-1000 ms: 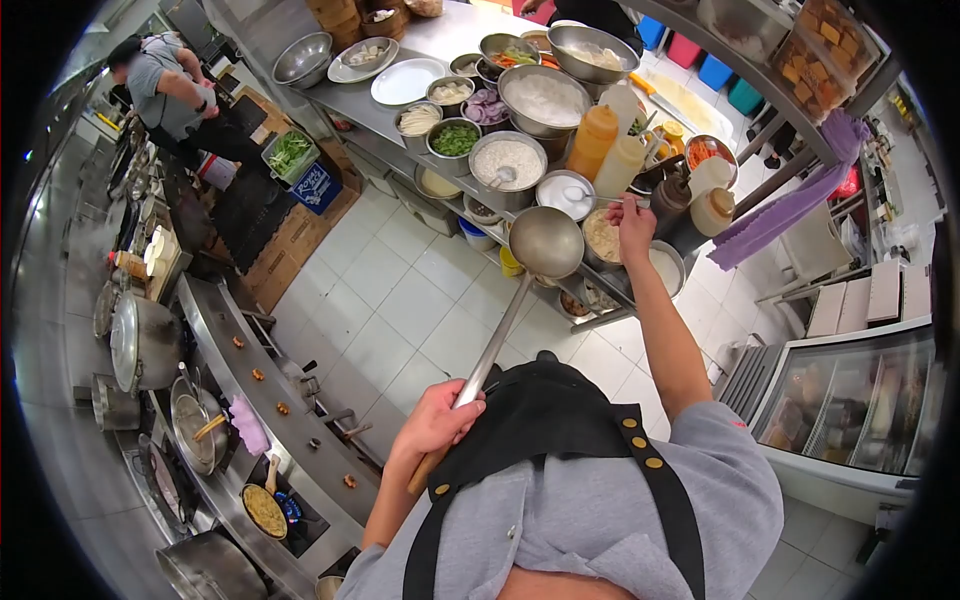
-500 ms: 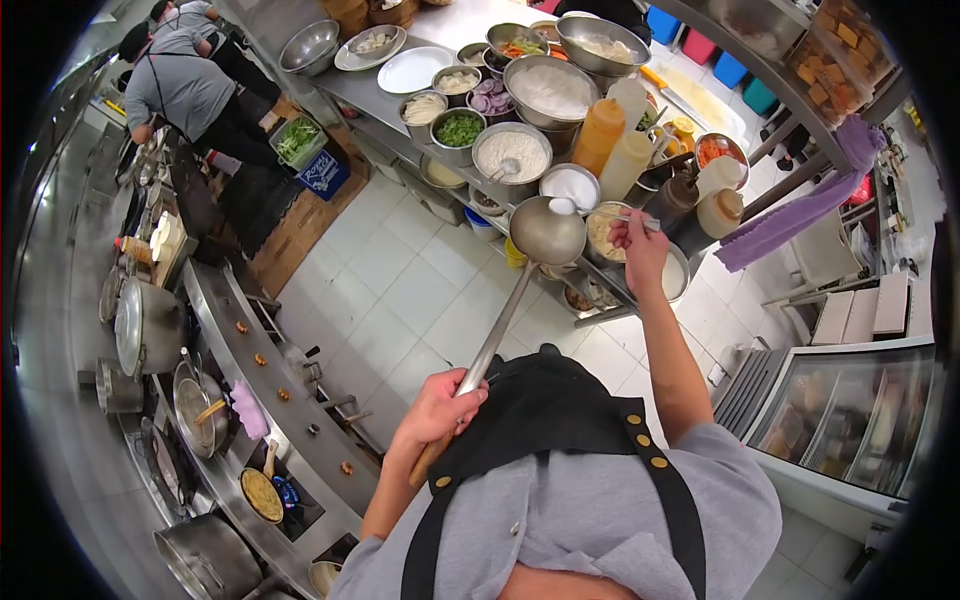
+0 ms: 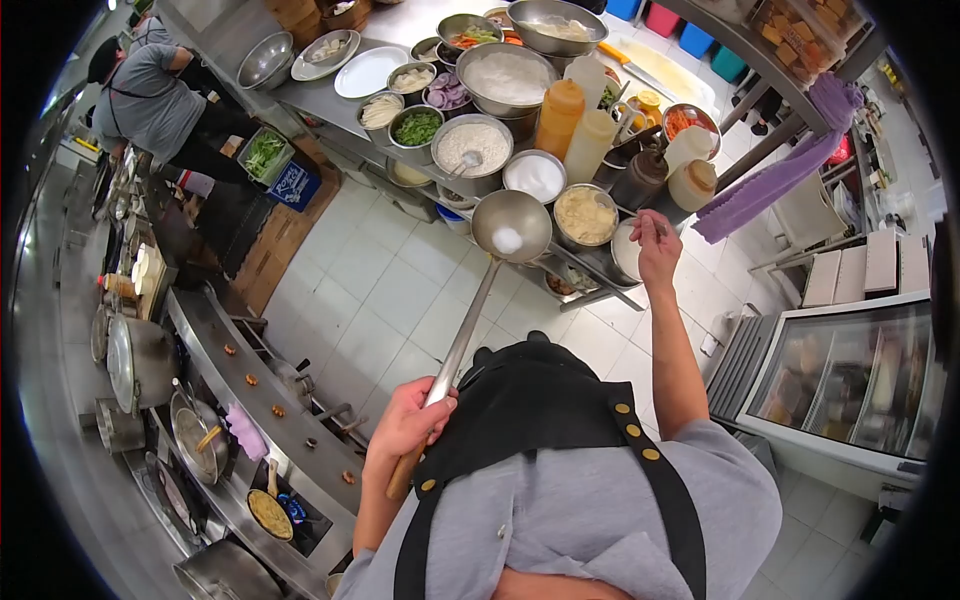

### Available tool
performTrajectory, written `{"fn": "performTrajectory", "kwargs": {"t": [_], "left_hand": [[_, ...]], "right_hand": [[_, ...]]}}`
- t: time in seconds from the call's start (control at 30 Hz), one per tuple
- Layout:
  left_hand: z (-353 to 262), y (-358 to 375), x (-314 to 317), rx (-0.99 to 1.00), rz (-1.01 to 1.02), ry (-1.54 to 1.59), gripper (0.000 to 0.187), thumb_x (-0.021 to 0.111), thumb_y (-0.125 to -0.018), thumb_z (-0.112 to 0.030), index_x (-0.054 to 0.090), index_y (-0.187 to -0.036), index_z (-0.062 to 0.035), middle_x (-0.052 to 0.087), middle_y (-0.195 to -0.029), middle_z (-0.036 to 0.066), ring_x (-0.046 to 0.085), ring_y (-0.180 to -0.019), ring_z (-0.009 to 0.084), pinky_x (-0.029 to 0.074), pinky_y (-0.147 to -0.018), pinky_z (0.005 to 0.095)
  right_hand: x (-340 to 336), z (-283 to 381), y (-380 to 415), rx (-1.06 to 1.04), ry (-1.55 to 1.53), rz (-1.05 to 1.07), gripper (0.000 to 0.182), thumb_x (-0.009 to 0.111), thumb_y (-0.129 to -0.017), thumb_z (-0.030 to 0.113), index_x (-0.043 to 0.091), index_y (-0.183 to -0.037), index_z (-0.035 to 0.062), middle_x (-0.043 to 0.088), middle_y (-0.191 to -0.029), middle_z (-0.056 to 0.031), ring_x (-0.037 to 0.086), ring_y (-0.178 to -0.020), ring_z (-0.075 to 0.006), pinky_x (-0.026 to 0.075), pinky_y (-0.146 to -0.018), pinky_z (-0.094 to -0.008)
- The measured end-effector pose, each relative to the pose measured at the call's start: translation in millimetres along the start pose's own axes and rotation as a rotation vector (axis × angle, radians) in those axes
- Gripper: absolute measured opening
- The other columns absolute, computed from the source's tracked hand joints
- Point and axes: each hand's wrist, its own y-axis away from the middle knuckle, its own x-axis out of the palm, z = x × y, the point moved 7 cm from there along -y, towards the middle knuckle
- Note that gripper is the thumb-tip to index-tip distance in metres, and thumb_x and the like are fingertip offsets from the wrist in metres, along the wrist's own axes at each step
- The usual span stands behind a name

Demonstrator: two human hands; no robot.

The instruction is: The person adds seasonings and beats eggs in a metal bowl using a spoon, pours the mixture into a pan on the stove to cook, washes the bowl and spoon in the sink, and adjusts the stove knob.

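Left hand (image 3: 412, 418) closed round the handle of the ladle (image 3: 463, 335); right hand (image 3: 657, 250) narrow, fingers curled, can't tell if gripping anything. Ladle slants up and away from left hand, its cup left of right hand, overlapping the bench (image 3: 372, 151) edge. Squeeze bottles (image 3: 560, 118) and a yellowish tub (image 3: 586, 216) crowd past right hand; purple cloth (image 3: 775, 163) hangs to its right. Ladle: dull grey metal, wooden handle end, small white heap (image 3: 507, 240) in cup.

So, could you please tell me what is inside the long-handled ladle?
A small white heap, seemingly powder or grains, lies in the ladle. The metal directly beneath it is covered and cannot be seen.
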Motion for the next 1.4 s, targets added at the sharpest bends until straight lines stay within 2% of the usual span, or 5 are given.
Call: {"fn": "performTrajectory", "kwargs": {"t": [0.83, 0.97, 1.03, 1.13, 1.4], "left_hand": [[5, 12, 9, -0.06, 0.011, -0.111, 0.016, 0.06, -0.083, -0.01, 0.057, -0.094, 0.0, 0.049, -0.058, -0.001, 0.044, -0.045, 0.0061, 0.034, -0.04, 0.0218], [11, 7, 5, -0.013, 0.013, -0.146, 0.018, 0.06, -0.082, -0.012, 0.057, -0.096, 0.0002, 0.05, -0.059, 0.0, 0.045, -0.045, 0.0064, 0.035, -0.04, 0.0219], [12, 7, 6, -0.037, 0.028, -0.113, 0.02, 0.058, -0.081, -0.008, 0.057, -0.099, 0.0018, 0.051, -0.061, 0.001, 0.046, -0.05, 0.0062, 0.034, -0.042, 0.0211], [12, 6, 5, -0.01, 0.021, -0.061, 0.02, 0.059, -0.082, -0.011, 0.056, -0.097, 0.0023, 0.051, -0.059, 0.002, 0.046, -0.046, 0.0074, 0.036, -0.04, 0.0223], [5, 7, 8, -0.039, 0.035, -0.059, 0.017, 0.057, -0.083, -0.008, 0.055, -0.097, 0.0019, 0.048, -0.059, 0.0, 0.043, -0.046, 0.0068, 0.034, -0.04, 0.0216]], "right_hand": [[-15, 10, 2, -0.062, 0.078, -0.005, 0.015, 0.053, -0.091, 0.012, 0.06, -0.095, 0.0002, 0.059, -0.073, -0.0059, 0.051, -0.059, -0.0076, 0.043, -0.056, -0.0223], [-2, -9, 8, -0.307, 0.42, -0.014, 0.015, 0.052, -0.091, 0.013, 0.059, -0.097, 0.0017, 0.061, -0.08, -0.0079, 0.056, -0.061, -0.0142, 0.044, -0.056, -0.0262], [2, 22, 13, -0.175, 0.41, 0.006, 0.014, 0.05, -0.089, 0.01, 0.058, -0.096, 0.0016, 0.06, -0.086, -0.0189, 0.06, -0.082, -0.0352, 0.048, -0.07, -0.0369], [3, 28, 21, -0.385, 0.387, -0.07, 0.015, 0.052, -0.089, 0.012, 0.059, -0.096, 0.0003, 0.061, -0.082, -0.0138, 0.06, -0.072, -0.0225, 0.047, -0.065, -0.0313], [2, -7, 32, 0.053, 0.189, -0.159, 0.018, 0.049, -0.091, 0.014, 0.058, -0.092, -0.0016, 0.061, -0.071, -0.0098, 0.057, -0.06, -0.0149, 0.045, -0.056, -0.0279]]}}
